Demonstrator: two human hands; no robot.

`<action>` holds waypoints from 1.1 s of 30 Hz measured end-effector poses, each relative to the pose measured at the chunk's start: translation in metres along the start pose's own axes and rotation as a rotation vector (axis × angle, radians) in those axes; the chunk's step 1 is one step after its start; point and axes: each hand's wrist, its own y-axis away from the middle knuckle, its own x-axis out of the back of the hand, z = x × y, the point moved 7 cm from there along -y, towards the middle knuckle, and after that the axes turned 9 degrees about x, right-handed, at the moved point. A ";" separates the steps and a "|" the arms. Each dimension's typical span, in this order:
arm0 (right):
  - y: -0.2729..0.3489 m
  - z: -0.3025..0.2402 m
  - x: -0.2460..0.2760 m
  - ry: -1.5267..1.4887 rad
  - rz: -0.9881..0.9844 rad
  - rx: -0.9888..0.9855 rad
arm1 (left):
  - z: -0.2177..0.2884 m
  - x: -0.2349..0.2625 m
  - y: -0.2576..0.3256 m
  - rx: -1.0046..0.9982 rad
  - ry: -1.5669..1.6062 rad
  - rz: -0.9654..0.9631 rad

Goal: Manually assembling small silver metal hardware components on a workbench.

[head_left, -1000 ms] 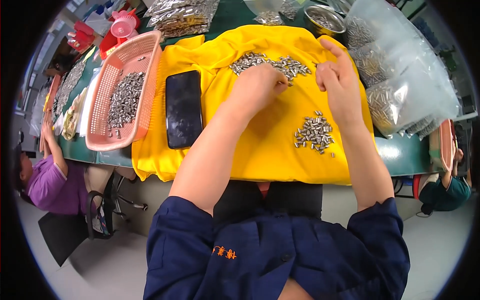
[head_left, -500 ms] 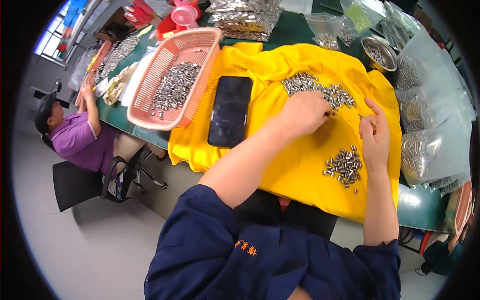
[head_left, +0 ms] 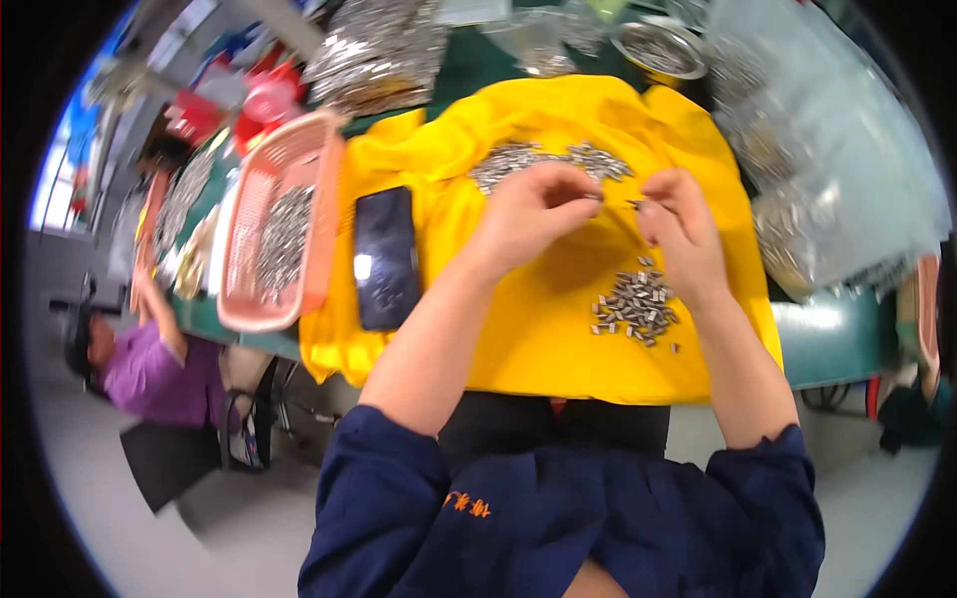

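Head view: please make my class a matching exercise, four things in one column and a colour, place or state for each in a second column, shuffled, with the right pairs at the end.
Things
1. Phone
2. Basket
3. Right hand
4. Near pile

Descriptions
A. Pink, with metal parts inside
B. Loose and silver-coloured, on the yellow cloth
C. Bare, holding a small part
D. Black, lying flat

Right pairs: 1-D, 2-A, 3-C, 4-B

Yellow cloth [head_left: 538,344] on table [head_left: 842,344]: metal pieces [head_left: 638,305], phone [head_left: 387,261].
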 end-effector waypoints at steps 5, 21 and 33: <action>0.003 -0.008 0.000 0.048 -0.007 -0.057 | -0.001 -0.013 -0.001 0.065 0.087 -0.048; 0.003 -0.019 -0.005 0.492 -0.122 0.138 | -0.007 -0.019 0.000 0.107 0.005 -0.046; 0.002 -0.002 -0.003 0.329 -0.071 0.006 | -0.007 -0.020 0.000 0.059 -0.057 0.000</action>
